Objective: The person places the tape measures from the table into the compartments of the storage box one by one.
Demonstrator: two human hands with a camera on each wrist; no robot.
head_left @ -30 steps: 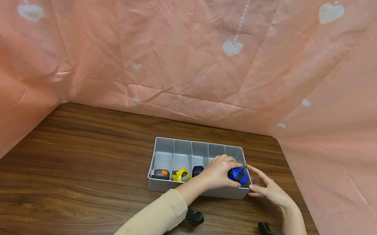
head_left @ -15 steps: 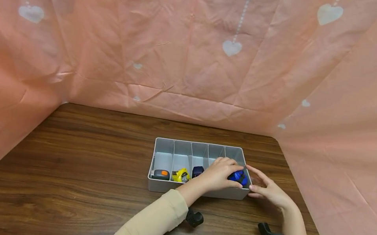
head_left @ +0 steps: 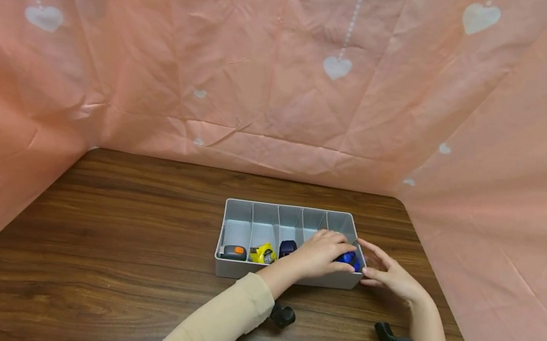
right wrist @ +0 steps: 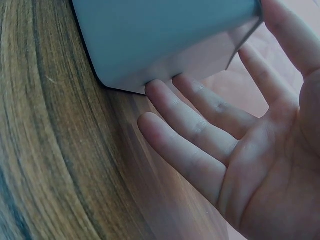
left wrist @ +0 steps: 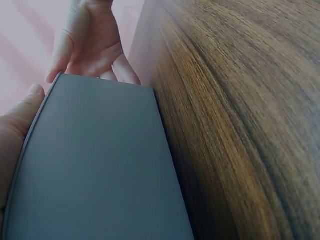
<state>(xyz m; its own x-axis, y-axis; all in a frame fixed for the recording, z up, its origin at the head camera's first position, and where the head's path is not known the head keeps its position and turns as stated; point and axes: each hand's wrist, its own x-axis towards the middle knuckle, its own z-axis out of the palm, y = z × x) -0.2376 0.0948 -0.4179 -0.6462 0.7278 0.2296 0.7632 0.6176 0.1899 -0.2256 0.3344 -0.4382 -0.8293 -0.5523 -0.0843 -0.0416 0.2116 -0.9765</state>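
Observation:
A grey divided box [head_left: 239, 270] stands on the table. My left hand [head_left: 316, 254] reaches over its front wall into the rightmost compartment and grips a blue and black tape measure [head_left: 349, 259], mostly covered by the fingers. In the left wrist view, only part of that hand [left wrist: 14, 132] shows above the rim. My right hand [head_left: 394, 278] touches the box's right end, thumb at the front corner; in the right wrist view its fingers [right wrist: 187, 142] stretch out along the end wall. Other compartments hold a grey tape measure with an orange button [head_left: 234, 252], a yellow tape measure [head_left: 263, 253] and a dark blue one [head_left: 287, 248].
The brown wooden table [head_left: 113, 241] extends around the box, widest on the left. A pink cloth with white hearts [head_left: 265, 77] hangs behind and on both sides. Black wrist camera mounts [head_left: 282, 316] sit under the wrists near the table.
My left hand has lowered and shifted slightly right with the blue tape measure, which now sits deeper in the rightmost compartment. My right hand has stayed at the box's end.

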